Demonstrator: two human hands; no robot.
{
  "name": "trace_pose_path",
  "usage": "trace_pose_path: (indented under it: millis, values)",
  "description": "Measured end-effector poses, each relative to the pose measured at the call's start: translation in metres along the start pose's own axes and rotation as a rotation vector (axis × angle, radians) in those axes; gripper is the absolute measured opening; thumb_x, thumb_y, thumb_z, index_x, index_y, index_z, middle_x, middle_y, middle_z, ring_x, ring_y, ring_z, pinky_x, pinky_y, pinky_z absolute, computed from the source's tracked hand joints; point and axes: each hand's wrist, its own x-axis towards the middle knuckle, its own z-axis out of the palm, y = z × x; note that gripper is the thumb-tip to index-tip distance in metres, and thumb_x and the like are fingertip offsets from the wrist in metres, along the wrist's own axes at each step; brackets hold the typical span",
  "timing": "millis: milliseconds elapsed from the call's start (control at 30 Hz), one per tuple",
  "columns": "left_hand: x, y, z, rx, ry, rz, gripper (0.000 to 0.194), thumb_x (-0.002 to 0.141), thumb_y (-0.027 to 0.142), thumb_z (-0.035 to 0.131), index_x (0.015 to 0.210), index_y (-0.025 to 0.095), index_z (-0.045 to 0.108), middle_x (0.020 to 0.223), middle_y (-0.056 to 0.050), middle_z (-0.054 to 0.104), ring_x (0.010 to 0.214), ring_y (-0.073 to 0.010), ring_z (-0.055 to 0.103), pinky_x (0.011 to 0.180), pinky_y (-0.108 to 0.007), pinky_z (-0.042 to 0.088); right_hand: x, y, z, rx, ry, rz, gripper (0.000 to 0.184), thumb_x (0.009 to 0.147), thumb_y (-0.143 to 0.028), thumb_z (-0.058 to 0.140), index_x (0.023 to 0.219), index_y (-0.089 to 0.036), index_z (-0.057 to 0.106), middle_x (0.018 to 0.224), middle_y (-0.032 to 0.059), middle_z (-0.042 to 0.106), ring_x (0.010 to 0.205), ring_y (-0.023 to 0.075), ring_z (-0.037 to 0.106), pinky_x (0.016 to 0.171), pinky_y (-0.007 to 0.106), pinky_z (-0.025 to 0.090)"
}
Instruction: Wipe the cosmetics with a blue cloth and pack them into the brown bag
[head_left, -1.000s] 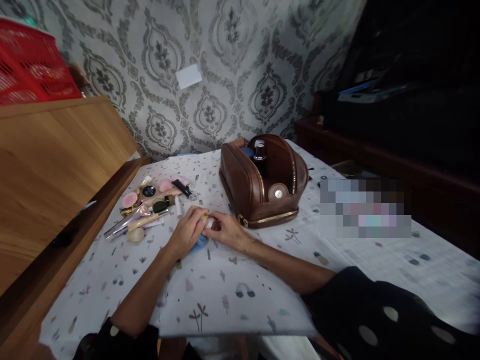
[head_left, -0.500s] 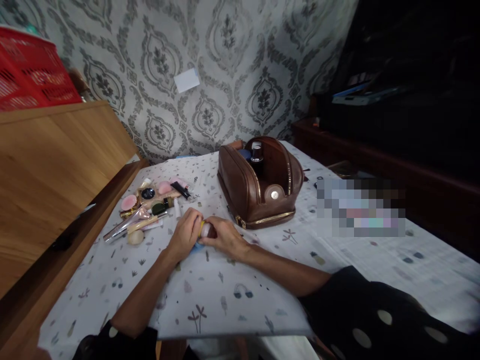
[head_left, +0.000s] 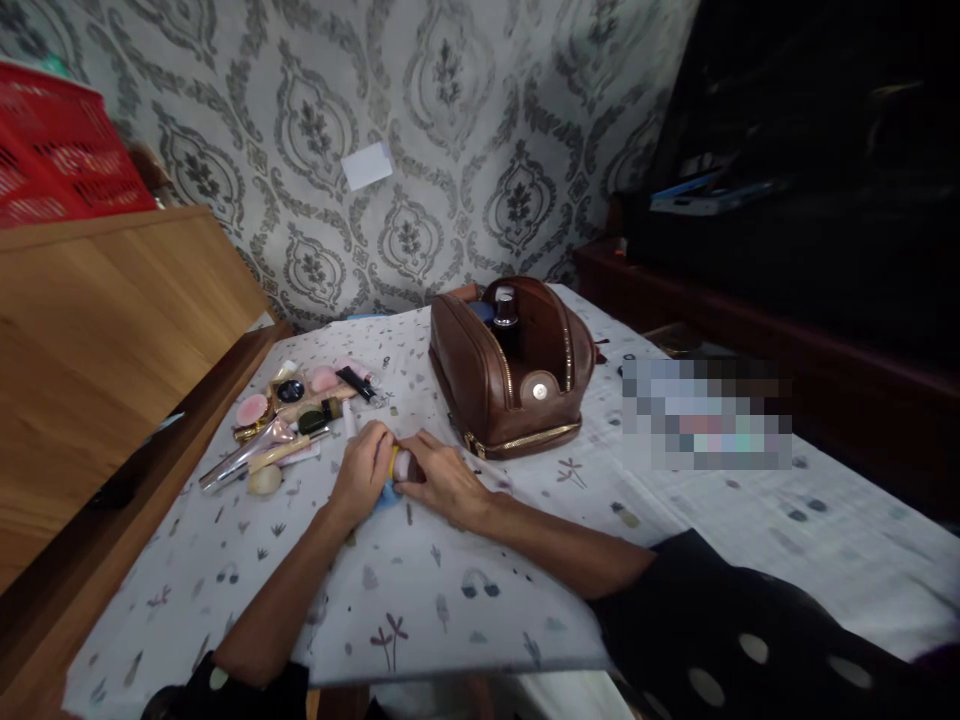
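My left hand [head_left: 363, 472] and my right hand [head_left: 442, 478] meet on the patterned tablecloth [head_left: 420, 590], both closed around a small pale round item with a yellow edge [head_left: 399, 463]. A blue thing [head_left: 384, 497] lies under the hands, mostly hidden. Just behind and to the right stands an open brown leather toiletry bag [head_left: 510, 385] with a dark bottle [head_left: 505, 318] upright inside.
Several makeup items [head_left: 296, 410], among them pink puffs, a compact, tubes and brushes, lie to the left of my hands. A wooden cabinet [head_left: 97, 330] with a red crate [head_left: 52, 150] on top borders the left. Dark furniture [head_left: 787, 300] stands at the right; patterned wallpaper lies behind.
My hands stay together on the small item; the fingers have shifted slightly around it. The view has drifted a little to the right.
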Motion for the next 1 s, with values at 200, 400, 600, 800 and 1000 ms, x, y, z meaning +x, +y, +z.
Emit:
trace_pose_path:
  millis: [200,400,600,800,1000]
  values:
    - [0.0,-0.002,0.0,-0.005,0.036,0.004,0.024,0.098,0.029,0.034,0.078,0.022,0.045,0.074,0.0,0.051,0.072,-0.0166,0.05,0.069,-0.03,0.039,0.0,0.005,0.005,0.158,0.082,-0.016,0.05,0.076,-0.024,0.078,0.121,-0.018,0.056,0.116,0.0102,0.062,0.104,0.024,0.062,0.091,0.038,0.047]
    - [-0.001,-0.003,0.0,0.007,0.048,0.042,0.023,0.098,0.027,0.035,0.078,0.022,0.045,0.075,0.0,0.049,0.072,-0.0164,0.049,0.07,-0.03,0.04,-0.001,0.003,0.003,0.201,0.088,0.025,0.037,0.079,-0.025,0.074,0.11,-0.019,0.055,0.089,0.0012,0.062,0.074,0.0163,0.058,0.07,0.027,0.042]
    - [-0.003,-0.004,0.0,0.025,0.066,0.127,0.019,0.099,0.023,0.034,0.084,0.022,0.047,0.081,-0.001,0.051,0.078,-0.017,0.051,0.073,-0.03,0.041,-0.002,0.0,-0.005,0.265,0.042,0.03,0.024,0.088,-0.034,0.062,0.105,-0.018,0.056,0.069,-0.0038,0.054,0.062,0.0139,0.051,0.06,0.024,0.033]
    - [-0.005,-0.003,-0.001,0.026,0.096,0.156,0.02,0.099,0.021,0.034,0.084,0.022,0.048,0.082,-0.002,0.052,0.079,-0.0172,0.052,0.074,-0.03,0.042,-0.002,0.002,-0.004,0.341,0.012,0.013,0.018,0.091,-0.034,0.057,0.101,-0.019,0.055,0.064,-0.0042,0.057,0.06,0.0139,0.053,0.058,0.024,0.034]
    - [-0.005,-0.004,0.0,0.031,0.132,0.208,0.021,0.1,0.02,0.035,0.085,0.021,0.05,0.083,-0.002,0.054,0.08,-0.0159,0.054,0.075,-0.028,0.043,-0.001,0.002,-0.006,0.451,-0.05,0.07,0.016,0.093,-0.031,0.057,0.101,-0.018,0.053,0.061,-0.005,0.058,0.055,0.0124,0.057,0.058,0.022,0.039]
